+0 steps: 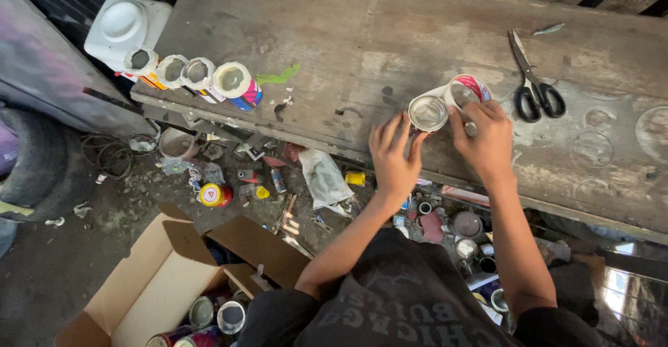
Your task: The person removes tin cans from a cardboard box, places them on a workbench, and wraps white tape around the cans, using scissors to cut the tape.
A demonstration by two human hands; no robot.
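Bench station, seen from above: the left hand (393,158) is resting on the near edge of the worn wooden workbench (390,48), fingers spread and fingertips touching the rim of a cut-open drinks can (428,113) standing upright, its open mouth showing a bare metal interior; whether anything is lying inside cannot be told. The right hand (487,137) is curling closed around a second can (465,90), white with red print, just behind and touching the first, thumb pressing at the seam between the two. Judged from the grip, the pairing is going best with both cans kept flat on the bench, fingers kept off the cut rims, and pressure applied evenly so neither can is buckling. Black-handled scissors (532,83) are lying near to the right. At the bench's far left corner a row of four cans (191,76) is lying end to end, mouths facing the camera and looking empty, beside a white plastic jug (125,30). Below, an open cardboard box (149,284) is holding several more cans, and loose scrap is littering the floor (62,263).
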